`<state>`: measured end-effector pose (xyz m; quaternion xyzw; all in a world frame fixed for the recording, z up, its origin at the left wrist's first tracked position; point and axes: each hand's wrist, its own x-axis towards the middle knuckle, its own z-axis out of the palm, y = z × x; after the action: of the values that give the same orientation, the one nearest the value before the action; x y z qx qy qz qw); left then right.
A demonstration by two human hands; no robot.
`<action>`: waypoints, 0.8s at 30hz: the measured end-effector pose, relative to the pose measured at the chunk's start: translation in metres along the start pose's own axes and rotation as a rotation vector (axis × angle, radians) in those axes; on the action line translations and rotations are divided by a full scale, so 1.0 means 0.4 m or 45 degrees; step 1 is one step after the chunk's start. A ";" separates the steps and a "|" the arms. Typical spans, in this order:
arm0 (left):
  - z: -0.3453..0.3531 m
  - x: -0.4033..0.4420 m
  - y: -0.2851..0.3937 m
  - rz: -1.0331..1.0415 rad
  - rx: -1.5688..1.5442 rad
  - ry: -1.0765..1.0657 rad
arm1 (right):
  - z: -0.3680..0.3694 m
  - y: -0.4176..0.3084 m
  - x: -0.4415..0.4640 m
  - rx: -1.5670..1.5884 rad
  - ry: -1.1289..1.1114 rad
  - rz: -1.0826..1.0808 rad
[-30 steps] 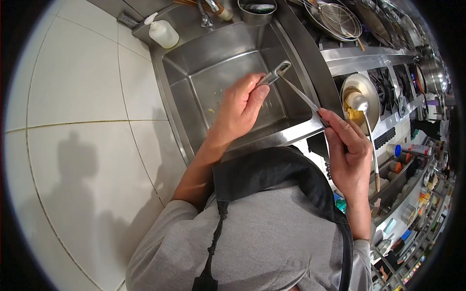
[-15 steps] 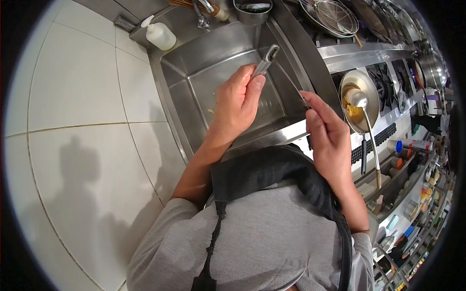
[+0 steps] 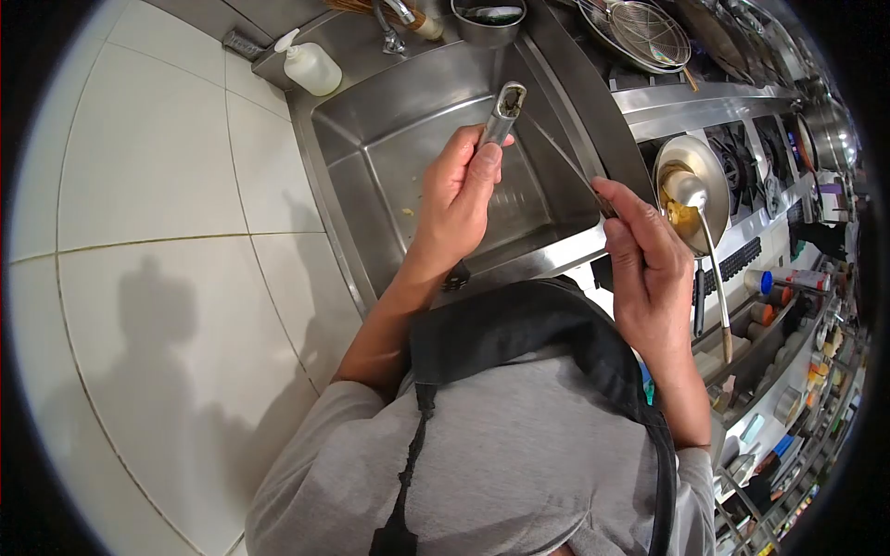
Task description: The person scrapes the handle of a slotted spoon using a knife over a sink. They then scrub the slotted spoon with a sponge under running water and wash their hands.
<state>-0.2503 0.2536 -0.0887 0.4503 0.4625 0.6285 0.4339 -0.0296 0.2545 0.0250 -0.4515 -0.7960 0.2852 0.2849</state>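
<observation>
Over the steel sink [image 3: 454,157], my left hand [image 3: 459,190] is closed round a metal tube-like handle [image 3: 506,109]. The handle tilts upward, and dark, uneven matter shows in its opening. My right hand [image 3: 652,264] pinches a thin pointed metal tool [image 3: 567,159], probably a narrow blade. Its tip points up and left toward the handle's open end, with a small gap between them. The tool's rear part is hidden in my right fingers. Small yellowish bits [image 3: 408,212] lie on the sink bottom.
A white pump bottle [image 3: 313,69] stands at the sink's back left, beside the faucet [image 3: 393,39]. A metal pot [image 3: 489,23] sits behind the sink. To the right, a pan [image 3: 709,167] with a ladle [image 3: 689,190] rests on the stove, its long handle extending toward me.
Compared with one second ago, the handle in my left hand is more upright. My right hand moved left, then slightly back right, and the tool's tip is now farther from my left fingers.
</observation>
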 end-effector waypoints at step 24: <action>-0.006 -0.011 0.014 -0.152 0.031 -0.013 | 0.039 0.075 0.023 -0.552 0.127 -0.176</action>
<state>-0.2525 0.2479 -0.0845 0.4305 0.4940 0.5935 0.4673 -0.0278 0.2725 -0.0049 -0.4601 -0.8527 0.0647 0.2389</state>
